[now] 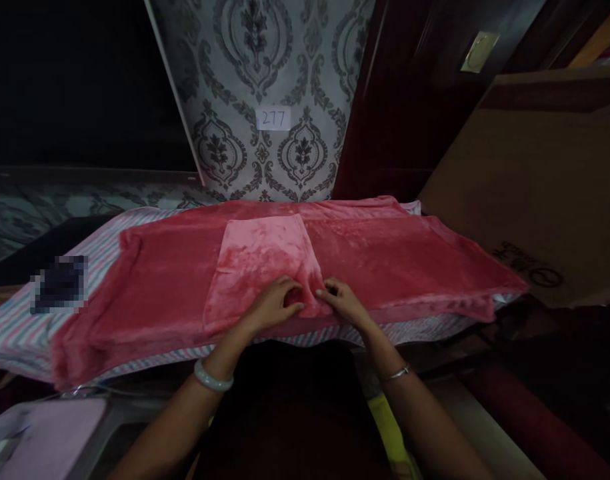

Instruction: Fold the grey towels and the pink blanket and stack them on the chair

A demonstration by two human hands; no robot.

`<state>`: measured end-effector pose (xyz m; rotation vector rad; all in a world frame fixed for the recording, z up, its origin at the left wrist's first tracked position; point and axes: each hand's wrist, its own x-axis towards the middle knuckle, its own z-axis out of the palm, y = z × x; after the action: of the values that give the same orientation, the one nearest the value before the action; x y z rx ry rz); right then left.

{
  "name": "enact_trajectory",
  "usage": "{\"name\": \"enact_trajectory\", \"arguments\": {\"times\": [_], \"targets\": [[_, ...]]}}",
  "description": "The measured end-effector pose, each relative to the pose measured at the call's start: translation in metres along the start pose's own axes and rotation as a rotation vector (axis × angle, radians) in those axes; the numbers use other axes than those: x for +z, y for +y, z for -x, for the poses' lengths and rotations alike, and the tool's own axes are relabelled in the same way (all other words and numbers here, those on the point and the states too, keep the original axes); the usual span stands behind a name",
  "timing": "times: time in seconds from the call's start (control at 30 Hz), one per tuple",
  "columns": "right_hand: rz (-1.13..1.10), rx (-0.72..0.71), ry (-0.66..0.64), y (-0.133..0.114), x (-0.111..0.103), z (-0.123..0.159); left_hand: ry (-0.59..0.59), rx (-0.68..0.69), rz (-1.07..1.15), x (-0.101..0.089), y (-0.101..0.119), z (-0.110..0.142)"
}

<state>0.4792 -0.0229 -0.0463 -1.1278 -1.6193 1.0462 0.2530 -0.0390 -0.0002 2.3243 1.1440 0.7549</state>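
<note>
A light pink plush cloth (265,250) lies on a larger red plush blanket (169,280), near the middle. My left hand (276,303) rests over the front part of the pink cloth, fingers curved and the thumb apart from them, with a gap between. At the cloth's right front corner, my right hand (345,301) has thumb and fingers closed on its edge. The cloth is bunched into small folds between both hands. The far part of the pink cloth lies fairly flat.
Under the blanket is a striped sheet (107,230), with a dark blurred object (59,285) on its left. A large cardboard box (539,180) stands at the right. Behind are a patterned wall (255,60), a dark screen (79,87) and a dark red door (409,100).
</note>
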Motion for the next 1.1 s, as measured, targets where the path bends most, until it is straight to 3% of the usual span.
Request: {"name": "enact_trajectory", "arguments": {"times": [0.13, 0.27, 0.4, 0.63, 0.9, 1.1], "targets": [[-0.14, 0.124, -0.01, 0.001, 0.001, -0.004, -0.06, -0.002, -0.236, 0.011, 0.009, -0.01], [-0.232, 0.167, 0.006, 0.0, 0.002, -0.005, -0.072, -0.033, -0.321, 0.017, 0.016, -0.019], [-0.289, 0.15, -0.034, -0.003, 0.0, -0.001, -0.017, -0.051, -0.248, 0.016, 0.015, -0.028], [-0.291, 0.136, -0.073, -0.003, -0.006, 0.007, 0.045, -0.053, -0.087, -0.003, 0.01, -0.039], [-0.194, 0.075, -0.007, 0.004, -0.001, 0.003, -0.021, -0.003, -0.197, 0.025, 0.021, -0.03], [-0.211, 0.082, -0.034, 0.005, -0.006, 0.006, 0.097, -0.046, -0.024, 0.023, 0.01, -0.041]]}}
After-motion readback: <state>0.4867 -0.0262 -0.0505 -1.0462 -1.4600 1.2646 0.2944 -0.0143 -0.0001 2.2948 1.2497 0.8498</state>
